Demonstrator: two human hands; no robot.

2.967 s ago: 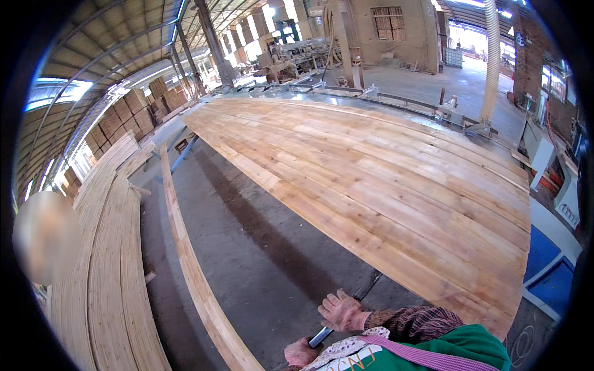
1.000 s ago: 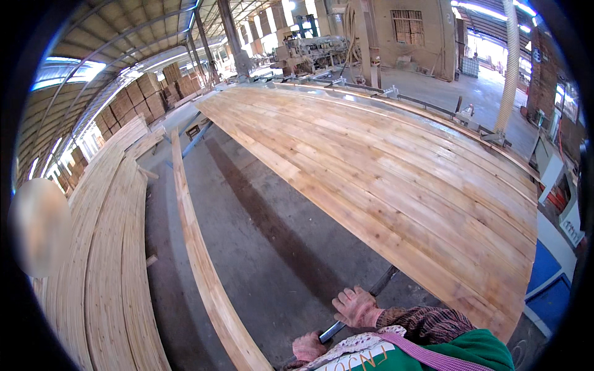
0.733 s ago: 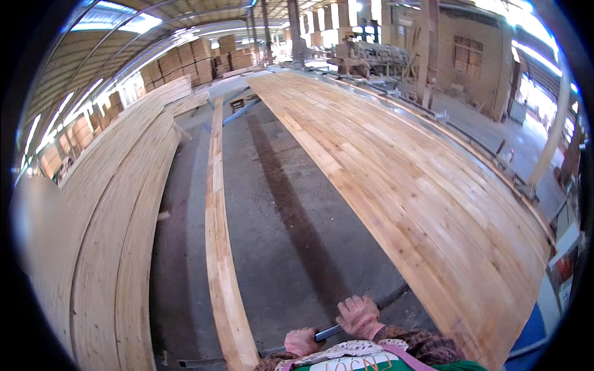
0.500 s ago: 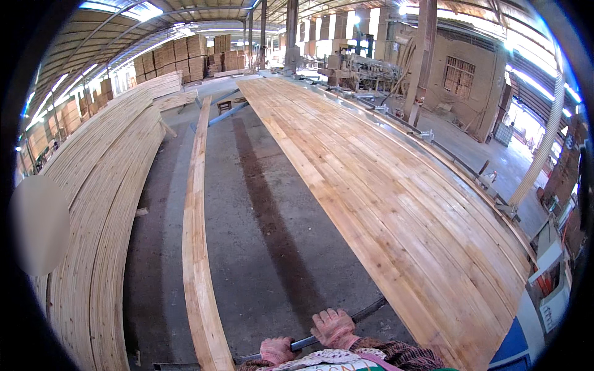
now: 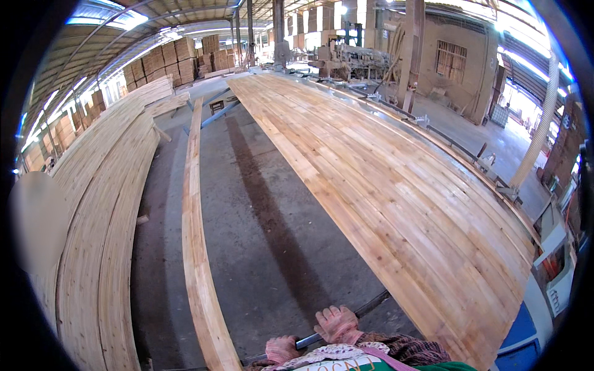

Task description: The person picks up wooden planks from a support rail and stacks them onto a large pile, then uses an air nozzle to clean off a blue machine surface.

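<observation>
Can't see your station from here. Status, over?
Both hands, left and right, gripping the dark metal bar. Single long plank lies left of it. Wide plank bed right.

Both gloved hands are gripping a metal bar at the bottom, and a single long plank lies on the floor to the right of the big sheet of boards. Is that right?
Not quite. In the head view the single plank lies left of the big sheet of boards, not right. Both gloved hands, left and right, do grip the metal bar.

Daylit timber shed (image 5: 185, 25), concrete floor (image 5: 260, 204)
</observation>
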